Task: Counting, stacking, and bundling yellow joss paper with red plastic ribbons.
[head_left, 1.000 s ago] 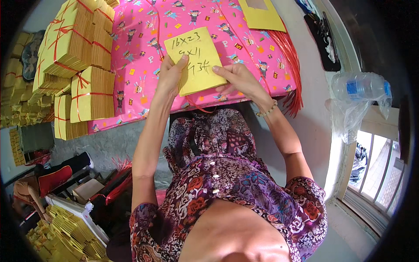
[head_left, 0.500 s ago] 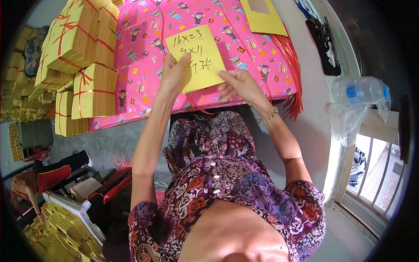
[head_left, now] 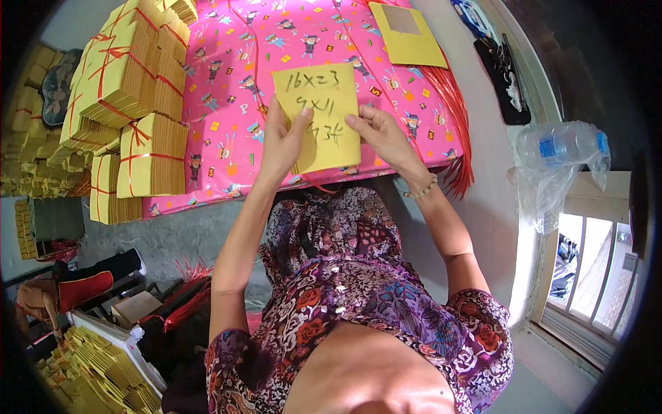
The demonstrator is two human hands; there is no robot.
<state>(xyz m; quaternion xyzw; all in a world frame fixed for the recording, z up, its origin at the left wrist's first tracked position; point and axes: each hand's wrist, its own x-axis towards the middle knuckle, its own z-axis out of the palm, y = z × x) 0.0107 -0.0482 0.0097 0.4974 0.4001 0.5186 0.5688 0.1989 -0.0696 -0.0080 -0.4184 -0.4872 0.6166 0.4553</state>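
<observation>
Between my hands is a small yellow paper packet (head_left: 338, 153), held up over the near edge of the table. Dark handwriting covers its upper face, and it stands nearly straight in my view. My left hand (head_left: 283, 141) grips its left side, thumb on top and the fingers hidden behind it. At the right edge, my right hand (head_left: 386, 141) pinches the packet between thumb and bent fingers. Whether it is one envelope or several sheets together, I cannot tell.
A pink patterned cover (head_left: 221, 90) spreads over the table. Yellow paper bundles (head_left: 152, 162) tied with red string are piled at its left. Far right lie a yellow sheet with a cut-out window (head_left: 414, 52) and red strings (head_left: 455, 138). A plastic bottle (head_left: 572, 147) sits by the window.
The packet has come a little nearer to me and turned from a tilt to nearly straight. Both hands still hold it. My view has shifted slightly.
</observation>
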